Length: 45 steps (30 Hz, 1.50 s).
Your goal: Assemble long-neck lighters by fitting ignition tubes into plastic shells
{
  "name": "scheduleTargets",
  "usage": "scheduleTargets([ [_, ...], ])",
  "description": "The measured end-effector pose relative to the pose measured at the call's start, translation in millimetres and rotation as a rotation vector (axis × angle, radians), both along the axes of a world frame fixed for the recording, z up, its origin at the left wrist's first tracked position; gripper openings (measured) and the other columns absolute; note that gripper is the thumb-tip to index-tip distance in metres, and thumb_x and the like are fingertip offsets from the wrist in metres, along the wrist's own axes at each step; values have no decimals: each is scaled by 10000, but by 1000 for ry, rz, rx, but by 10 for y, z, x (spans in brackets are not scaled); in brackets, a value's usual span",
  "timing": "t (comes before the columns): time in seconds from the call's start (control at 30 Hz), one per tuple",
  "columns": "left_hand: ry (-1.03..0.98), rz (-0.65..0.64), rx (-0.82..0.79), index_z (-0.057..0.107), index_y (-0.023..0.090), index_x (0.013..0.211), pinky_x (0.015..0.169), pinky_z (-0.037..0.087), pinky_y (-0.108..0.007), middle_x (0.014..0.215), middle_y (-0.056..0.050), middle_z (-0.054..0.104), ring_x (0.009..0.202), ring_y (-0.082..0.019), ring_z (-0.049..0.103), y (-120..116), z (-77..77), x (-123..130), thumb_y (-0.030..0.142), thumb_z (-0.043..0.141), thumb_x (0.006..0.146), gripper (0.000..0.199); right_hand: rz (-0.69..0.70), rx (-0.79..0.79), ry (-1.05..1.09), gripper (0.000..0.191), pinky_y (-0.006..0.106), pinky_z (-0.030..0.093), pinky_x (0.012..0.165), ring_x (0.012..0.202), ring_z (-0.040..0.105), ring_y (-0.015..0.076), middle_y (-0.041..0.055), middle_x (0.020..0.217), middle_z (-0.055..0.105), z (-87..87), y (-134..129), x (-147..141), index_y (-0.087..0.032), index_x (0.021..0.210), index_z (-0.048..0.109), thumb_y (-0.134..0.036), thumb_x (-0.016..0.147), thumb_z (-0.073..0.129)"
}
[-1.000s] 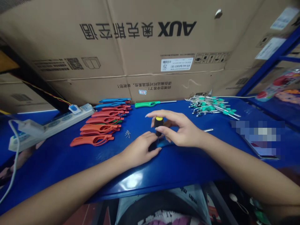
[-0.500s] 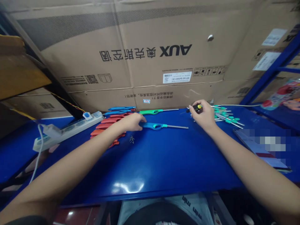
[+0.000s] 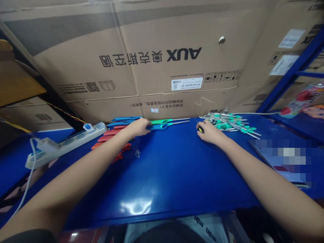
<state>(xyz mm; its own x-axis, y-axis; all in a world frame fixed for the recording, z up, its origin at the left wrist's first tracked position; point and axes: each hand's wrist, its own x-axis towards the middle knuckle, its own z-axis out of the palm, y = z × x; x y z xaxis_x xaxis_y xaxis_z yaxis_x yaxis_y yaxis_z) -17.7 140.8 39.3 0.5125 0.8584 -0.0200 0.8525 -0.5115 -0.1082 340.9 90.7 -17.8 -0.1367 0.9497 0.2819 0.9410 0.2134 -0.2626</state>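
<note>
My left hand [image 3: 140, 127] is closed around the handle end of a blue long-necked lighter [image 3: 160, 127], its metal tube pointing right. Just behind it lies a green long-necked lighter [image 3: 162, 121], also pointing right. Under and beside my left wrist are red lighter bodies [image 3: 104, 138], partly hidden, with blue ones [image 3: 124, 119] behind them. My right hand [image 3: 209, 131] grips a small black-and-yellow screwdriver [image 3: 201, 130], whose thin shaft points up and left. Right behind that hand is a pile of metal lighter tubes with teal collars [image 3: 227, 121].
A white power strip [image 3: 68, 143] with plugs and cords lies at the left of the blue table [image 3: 157, 175]. Cardboard [image 3: 152, 30] stands along the back. On the right are a flat, partly blurred item [image 3: 273, 162], a blue frame post [image 3: 291, 77] and a bottle [image 3: 302, 101].
My left hand has moved the blue lighter back beside the green one. The right hand with the screwdriver has come slightly left and lower. The view has shifted a little.
</note>
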Motion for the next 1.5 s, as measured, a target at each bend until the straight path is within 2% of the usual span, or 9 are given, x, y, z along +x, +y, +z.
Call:
scheduleTargets([
  [0.17,-73,8,142,633,136,1304,1050,490,-380,1291,-157,653,1225,-299,604,-133,-122,95,313,578,904,441,-43,-100,-68,227,345,499,782,921,639,252,125,1151,574,75,-58,-33,-197,1075,654,-232,873,557],
  [0.27,-100,-32,174,551,128,1406,1148,405,-369,1436,-168,555,1359,-283,503,-218,-243,202,376,501,980,496,-58,-119,-92,235,334,493,775,952,640,252,127,1179,582,118,-82,-53,-200,1097,652,-241,890,547],
  [0.4,-85,-53,161,429,186,1527,1237,257,-442,1586,-136,425,1492,-303,345,-215,-363,315,383,382,1046,522,-62,-126,-112,227,320,493,794,977,640,245,125,1185,585,138,-95,-70,-198,1101,653,-249,908,545],
  [0.57,-57,-34,112,412,218,1547,1208,303,-436,1594,-136,416,1449,-317,426,-103,-384,380,379,379,1055,519,-60,-129,-115,223,327,497,804,981,642,248,125,1185,591,139,-94,-71,-195,1106,648,-256,918,543],
  [0.8,-54,-6,110,392,203,1557,1194,317,-429,1590,-143,420,1442,-319,431,-97,-413,456,373,352,1064,523,-48,-122,-116,263,351,501,893,1048,640,269,140,1204,584,116,-81,-64,-178,1147,656,-254,923,540],
  [1.1,-89,0,131,431,210,1534,1152,365,-448,1565,-160,452,1404,-333,460,-103,-391,500,388,384,1049,518,-23,-106,-119,366,345,488,988,1154,624,277,178,1261,594,106,-60,-104,-113,1249,675,-181,924,520],
  [1.27,-147,-17,162,412,201,1537,1135,381,-445,1537,-174,472,1372,-320,490,-139,-364,502,412,443,1024,556,-71,-117,-139,366,355,508,942,1166,628,296,166,1282,597,148,-91,-113,-148,1240,689,-200,921,518],
  [1.4,-206,-17,208,450,186,1506,1107,412,-401,1488,-142,524,1340,-288,507,-202,-216,439,421,447,1011,547,-115,-128,-155,365,354,518,899,1146,639,300,171,1279,599,172,-100,-103,-164,1234,694,-212,917,519],
  [1.5,-240,45,265,531,189,1426,1086,428,-380,1419,-108,583,1288,-270,531,-222,-57,320,378,463,990,480,-130,-135,-164,370,375,526,862,1120,645,312,182,1274,600,169,-100,-97,-160,1235,693,-219,914,519],
])
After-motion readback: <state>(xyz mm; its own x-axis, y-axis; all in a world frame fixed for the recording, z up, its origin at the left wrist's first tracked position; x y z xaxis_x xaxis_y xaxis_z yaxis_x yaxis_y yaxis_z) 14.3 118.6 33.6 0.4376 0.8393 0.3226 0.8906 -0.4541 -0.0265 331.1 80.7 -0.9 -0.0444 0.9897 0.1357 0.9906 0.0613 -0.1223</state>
